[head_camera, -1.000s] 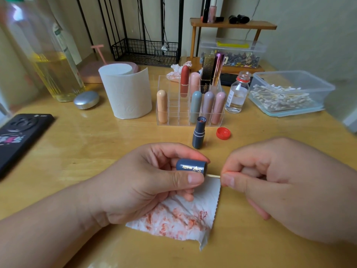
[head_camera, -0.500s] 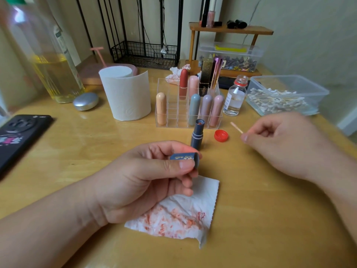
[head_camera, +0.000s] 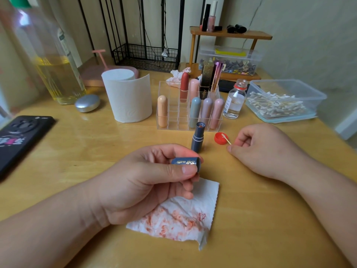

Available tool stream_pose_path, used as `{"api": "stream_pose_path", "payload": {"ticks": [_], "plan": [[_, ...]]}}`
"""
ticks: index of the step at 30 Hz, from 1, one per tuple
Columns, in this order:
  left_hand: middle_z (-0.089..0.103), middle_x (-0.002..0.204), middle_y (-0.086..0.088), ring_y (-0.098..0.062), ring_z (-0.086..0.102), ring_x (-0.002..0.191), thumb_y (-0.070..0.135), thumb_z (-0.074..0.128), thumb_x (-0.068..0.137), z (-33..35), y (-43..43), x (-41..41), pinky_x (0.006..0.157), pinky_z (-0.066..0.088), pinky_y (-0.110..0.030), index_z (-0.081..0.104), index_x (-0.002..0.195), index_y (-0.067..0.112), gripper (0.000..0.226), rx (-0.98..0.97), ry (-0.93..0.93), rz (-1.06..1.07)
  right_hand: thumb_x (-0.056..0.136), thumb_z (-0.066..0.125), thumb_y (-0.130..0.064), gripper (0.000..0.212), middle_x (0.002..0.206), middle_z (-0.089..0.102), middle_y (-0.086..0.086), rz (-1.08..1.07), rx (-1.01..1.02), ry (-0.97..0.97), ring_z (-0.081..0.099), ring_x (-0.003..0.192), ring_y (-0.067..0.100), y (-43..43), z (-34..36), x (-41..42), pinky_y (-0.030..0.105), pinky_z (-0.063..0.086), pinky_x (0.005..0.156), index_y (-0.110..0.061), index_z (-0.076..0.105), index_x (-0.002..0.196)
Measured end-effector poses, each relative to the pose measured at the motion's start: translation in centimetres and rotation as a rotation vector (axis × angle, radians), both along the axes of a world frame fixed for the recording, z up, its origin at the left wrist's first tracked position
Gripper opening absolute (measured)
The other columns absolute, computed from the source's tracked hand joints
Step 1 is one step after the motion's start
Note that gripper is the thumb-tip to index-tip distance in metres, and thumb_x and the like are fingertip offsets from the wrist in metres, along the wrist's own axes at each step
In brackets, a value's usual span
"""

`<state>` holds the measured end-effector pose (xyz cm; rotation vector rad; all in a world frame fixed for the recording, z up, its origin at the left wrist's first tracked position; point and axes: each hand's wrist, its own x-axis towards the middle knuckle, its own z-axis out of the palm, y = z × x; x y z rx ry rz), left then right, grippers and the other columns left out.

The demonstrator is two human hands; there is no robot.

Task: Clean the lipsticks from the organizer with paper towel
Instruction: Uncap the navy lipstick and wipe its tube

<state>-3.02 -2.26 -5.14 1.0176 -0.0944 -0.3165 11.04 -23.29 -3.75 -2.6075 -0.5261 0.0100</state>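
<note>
My left hand [head_camera: 146, 180] grips a dark blue lipstick cap [head_camera: 186, 163] above a paper towel [head_camera: 185, 215] smeared with red. The open blue lipstick [head_camera: 198, 137] stands upright just beyond, in front of the clear organizer [head_camera: 173, 120]. Several capped lipsticks stand in the organizer. My right hand [head_camera: 266, 149] pinches a cotton swab [head_camera: 226, 139], whose tip lies in the red bottle cap [head_camera: 220, 138] on the table.
A paper towel roll [head_camera: 128, 95] stands left of the organizer. A small open glass bottle [head_camera: 234, 99] and a plastic box of cotton swabs [head_camera: 280, 101] sit at the right. A phone [head_camera: 19, 140] lies at the left edge, with a large bottle [head_camera: 56, 60] behind it.
My right hand pulled the swab out of the blue cap, swung it up and right, then brought its tip down into the red bottle cap. My left hand kept the blue cap.
</note>
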Motion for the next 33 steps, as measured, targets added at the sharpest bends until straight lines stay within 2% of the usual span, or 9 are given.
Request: {"api": "stream_pose_path", "payload": {"ticks": [5, 14, 17, 19, 22, 25, 28, 31, 33], "plan": [[0.064, 0.082, -0.016, -0.020, 0.061, 0.070, 0.009, 0.082, 0.075, 0.0, 0.0, -0.1, 0.068, 0.057, -0.030, 0.070, 0.102, 0.000, 0.030, 0.004, 0.002, -0.001, 0.075, 0.080, -0.042, 0.025, 0.062, 0.064, -0.006, -0.007, 0.013, 0.025, 0.060, 0.058, 0.015, 0.1, 0.3, -0.1, 0.035, 0.052, 0.058, -0.022, 0.066, 0.068], [0.063, 0.083, -0.015, -0.020, 0.059, 0.069, 0.015, 0.081, 0.075, 0.1, 0.3, 0.0, 0.067, 0.056, -0.031, 0.069, 0.103, 0.001, 0.034, -0.030, 0.016, 0.003, 0.071, 0.080, -0.051, 0.031, 0.058, 0.062, -0.009, 0.027, 0.146, -0.059, 0.052, 0.048, 0.007, 0.0, 1.4, -1.5, 0.028, 0.043, 0.049, -0.023, 0.064, 0.071], [0.061, 0.080, -0.013, -0.019, 0.055, 0.066, 0.018, 0.082, 0.073, 0.1, 0.4, 0.1, 0.063, 0.052, -0.030, 0.069, 0.101, 0.002, 0.035, -0.064, 0.045, 0.026, 0.074, 0.081, -0.037, 0.023, 0.046, 0.052, -0.016, 0.213, 0.238, 0.112, 0.043, 0.040, 0.003, 0.7, 2.1, -5.1, 0.017, 0.035, 0.045, -0.020, 0.067, 0.072], [0.060, 0.078, -0.012, -0.019, 0.053, 0.065, 0.017, 0.082, 0.072, 0.1, 0.5, 0.2, 0.061, 0.050, -0.030, 0.069, 0.100, 0.002, 0.035, -0.087, 0.062, 0.033, 0.074, 0.081, -0.040, 0.024, 0.051, 0.054, -0.020, 0.319, 0.184, 0.233, 0.047, 0.045, 0.002, 1.3, 1.7, -7.2, 0.016, 0.037, 0.047, -0.022, 0.067, 0.079], [0.059, 0.077, -0.012, -0.019, 0.051, 0.064, 0.017, 0.082, 0.071, 0.1, 0.4, 0.2, 0.060, 0.050, -0.029, 0.068, 0.098, 0.002, 0.034, -0.100, 0.059, 0.037, 0.074, 0.071, -0.051, 0.030, 0.078, 0.066, -0.018, 0.399, 0.055, 0.183, 0.060, 0.066, 0.003, 1.9, 0.4, -8.2, 0.030, 0.053, 0.064, -0.029, 0.064, 0.093], [0.058, 0.079, -0.010, -0.018, 0.052, 0.066, 0.018, 0.081, 0.071, 0.4, 0.8, 0.3, 0.061, 0.050, -0.028, 0.068, 0.099, 0.002, 0.034, -0.112, 0.019, 0.095, 0.079, 0.069, -0.036, 0.013, 0.080, 0.068, -0.009, 0.388, 0.038, 0.220, 0.062, 0.066, 0.011, 2.2, 0.2, -8.2, 0.042, 0.055, 0.067, -0.029, 0.063, 0.088], [0.061, 0.086, -0.009, -0.018, 0.057, 0.079, 0.023, 0.083, 0.070, 1.1, 2.2, 0.3, 0.067, 0.051, -0.028, 0.069, 0.099, 0.005, 0.037, 0.005, -0.101, 0.254, 0.076, 0.073, -0.021, 0.009, 0.073, 0.072, 0.002, 0.399, 0.218, 0.450, 0.065, 0.063, 0.018, 1.5, 1.7, -7.5, 0.038, 0.053, 0.060, -0.017, 0.066, 0.076], [0.069, 0.109, -0.015, -0.026, 0.064, 0.104, 0.028, 0.085, 0.067, 1.6, 2.9, 0.0, 0.084, 0.052, -0.033, 0.072, 0.099, 0.008, 0.040, 0.192, -0.215, 0.318, 0.064, 0.067, -0.011, 0.006, 0.063, 0.065, 0.012, 0.328, 0.498, 0.692, 0.057, 0.055, 0.015, 0.5, 3.1, -6.7, 0.022, 0.041, 0.051, -0.008, 0.063, 0.065], [0.068, 0.122, -0.015, -0.029, 0.060, 0.120, 0.022, 0.084, 0.066, 1.6, 2.7, -0.3, 0.097, 0.049, -0.032, 0.075, 0.095, 0.011, 0.032, 0.275, -0.242, 0.252, 0.054, 0.069, -0.008, 0.022, 0.070, 0.059, 0.018, 0.293, 0.632, 0.814, 0.054, 0.062, 0.023, 0.0, 3.3, -6.2, 0.027, 0.038, 0.058, 0.003, 0.058, 0.070]]}}
